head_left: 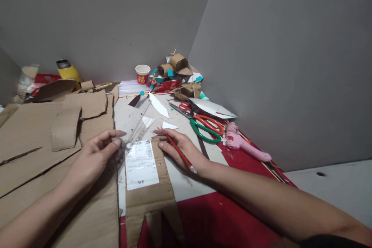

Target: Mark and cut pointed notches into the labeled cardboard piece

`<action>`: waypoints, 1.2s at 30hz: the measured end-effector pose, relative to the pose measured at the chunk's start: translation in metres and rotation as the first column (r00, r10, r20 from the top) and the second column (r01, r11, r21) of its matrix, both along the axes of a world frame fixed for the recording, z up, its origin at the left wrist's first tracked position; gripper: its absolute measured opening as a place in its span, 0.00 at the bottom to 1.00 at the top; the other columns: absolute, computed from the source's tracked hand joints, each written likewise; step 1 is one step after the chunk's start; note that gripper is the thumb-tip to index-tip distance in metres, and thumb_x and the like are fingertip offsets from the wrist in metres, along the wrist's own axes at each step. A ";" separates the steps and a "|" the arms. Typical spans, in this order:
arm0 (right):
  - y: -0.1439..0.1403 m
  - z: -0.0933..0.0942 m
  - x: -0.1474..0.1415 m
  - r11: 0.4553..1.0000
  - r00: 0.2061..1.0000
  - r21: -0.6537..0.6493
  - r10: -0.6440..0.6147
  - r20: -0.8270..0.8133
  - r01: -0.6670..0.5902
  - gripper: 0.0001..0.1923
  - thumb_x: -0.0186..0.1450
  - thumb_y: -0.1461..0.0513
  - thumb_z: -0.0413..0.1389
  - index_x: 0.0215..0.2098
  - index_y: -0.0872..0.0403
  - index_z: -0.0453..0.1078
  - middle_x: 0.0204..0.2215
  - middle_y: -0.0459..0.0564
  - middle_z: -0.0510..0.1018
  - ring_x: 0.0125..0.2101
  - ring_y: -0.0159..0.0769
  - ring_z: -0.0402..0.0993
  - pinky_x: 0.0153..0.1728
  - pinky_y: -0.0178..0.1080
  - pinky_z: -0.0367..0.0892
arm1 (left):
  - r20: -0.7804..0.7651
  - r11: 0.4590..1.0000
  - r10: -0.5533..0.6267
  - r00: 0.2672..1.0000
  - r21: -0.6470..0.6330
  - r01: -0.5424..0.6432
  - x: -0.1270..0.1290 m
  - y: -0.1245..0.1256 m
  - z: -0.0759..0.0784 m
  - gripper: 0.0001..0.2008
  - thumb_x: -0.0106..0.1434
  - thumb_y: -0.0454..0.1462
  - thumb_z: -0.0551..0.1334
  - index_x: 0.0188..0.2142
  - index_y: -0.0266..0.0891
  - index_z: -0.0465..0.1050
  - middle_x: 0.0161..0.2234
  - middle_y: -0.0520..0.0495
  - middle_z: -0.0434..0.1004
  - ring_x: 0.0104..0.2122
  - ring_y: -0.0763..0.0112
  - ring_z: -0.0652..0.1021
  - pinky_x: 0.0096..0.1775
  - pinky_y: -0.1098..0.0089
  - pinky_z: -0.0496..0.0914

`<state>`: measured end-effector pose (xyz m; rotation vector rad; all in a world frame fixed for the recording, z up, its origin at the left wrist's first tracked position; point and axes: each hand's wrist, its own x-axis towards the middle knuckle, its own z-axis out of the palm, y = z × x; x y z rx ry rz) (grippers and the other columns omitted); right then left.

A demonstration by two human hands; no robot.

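Note:
My left hand (100, 151) pinches the near end of a clear plastic ruler (141, 124), which slants away over the white board. My right hand (181, 149) is closed with a red and black pencil (180, 151) lying through it, the end with the metal band toward my wrist. Its thumb and fingertips are at the upper edge of a cardboard strip (165, 186). The strip bears a white printed label (141, 166) and has pointed notches cut into its near end. What the pencil's tip touches is hidden by my fingers.
Large cardboard sheets (95, 201) cover the left. To the right lie green- and orange-handled scissors (206, 126) and a pink glue gun (247, 145). White paper pieces (159, 105) are scattered ahead. Farther back stand a paper cup (142, 74), cardboard models (177, 64) and a yellow bottle (69, 71).

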<state>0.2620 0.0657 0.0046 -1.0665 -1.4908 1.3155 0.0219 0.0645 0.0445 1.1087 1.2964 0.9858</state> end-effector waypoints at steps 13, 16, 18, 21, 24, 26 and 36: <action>-0.012 0.000 -0.002 0.966 0.942 -0.243 0.004 -0.336 -0.091 0.14 0.62 0.54 0.64 0.39 0.56 0.74 0.28 0.48 0.80 0.24 0.28 0.74 0.24 0.30 0.68 | 0.255 0.861 -0.461 0.850 -0.106 0.498 0.041 0.000 -0.007 0.15 0.54 0.44 0.71 0.32 0.38 0.68 0.28 0.49 0.78 0.28 0.72 0.75 0.32 0.71 0.67; -0.009 -0.001 0.001 0.973 0.947 -0.223 -0.020 -0.322 -0.055 0.11 0.63 0.55 0.64 0.33 0.56 0.73 0.26 0.47 0.80 0.22 0.26 0.73 0.23 0.29 0.68 | 0.043 0.826 -0.564 0.825 -0.006 0.564 0.043 0.007 -0.004 0.09 0.60 0.42 0.64 0.31 0.39 0.69 0.29 0.49 0.76 0.29 0.70 0.74 0.33 0.69 0.67; -0.005 0.000 0.004 0.983 0.935 -0.183 -0.090 -0.344 0.027 0.10 0.64 0.57 0.63 0.32 0.55 0.72 0.26 0.46 0.80 0.21 0.26 0.72 0.22 0.28 0.69 | -0.301 0.845 -0.478 0.825 0.098 0.525 0.036 0.016 -0.002 0.08 0.63 0.41 0.60 0.32 0.40 0.71 0.28 0.50 0.75 0.29 0.68 0.73 0.33 0.68 0.65; 0.001 0.000 0.007 0.978 0.899 -0.139 -0.200 -0.389 0.157 0.09 0.64 0.57 0.63 0.31 0.54 0.71 0.25 0.44 0.80 0.19 0.26 0.71 0.20 0.27 0.68 | -0.630 0.866 -0.261 0.731 0.181 0.466 0.021 0.028 -0.003 0.07 0.64 0.41 0.59 0.36 0.42 0.74 0.30 0.49 0.77 0.30 0.64 0.73 0.34 0.67 0.63; 0.004 0.000 0.008 0.968 0.897 -0.160 -0.240 -0.372 0.193 0.09 0.63 0.57 0.64 0.34 0.54 0.72 0.23 0.43 0.79 0.18 0.25 0.69 0.18 0.27 0.66 | -0.648 0.878 -0.233 0.725 0.180 0.443 0.011 0.031 -0.007 0.06 0.61 0.40 0.62 0.32 0.43 0.76 0.27 0.49 0.77 0.27 0.63 0.73 0.31 0.67 0.61; 0.002 -0.002 0.007 0.967 0.918 -0.185 -0.229 -0.322 0.176 0.10 0.63 0.56 0.63 0.39 0.54 0.73 0.23 0.43 0.78 0.18 0.25 0.68 0.18 0.27 0.66 | -0.618 0.881 -0.228 0.753 0.197 0.429 0.011 0.029 -0.009 0.05 0.59 0.40 0.63 0.31 0.43 0.77 0.27 0.48 0.78 0.27 0.62 0.73 0.31 0.67 0.61; -0.009 -0.001 0.005 0.961 0.965 -0.271 -0.027 -0.261 -0.047 0.17 0.61 0.54 0.65 0.43 0.56 0.72 0.21 0.43 0.76 0.15 0.24 0.66 0.18 0.28 0.63 | -0.245 0.921 -0.331 0.911 0.126 0.369 0.021 0.029 0.000 0.12 0.62 0.45 0.63 0.37 0.39 0.75 0.28 0.50 0.76 0.27 0.69 0.72 0.30 0.70 0.64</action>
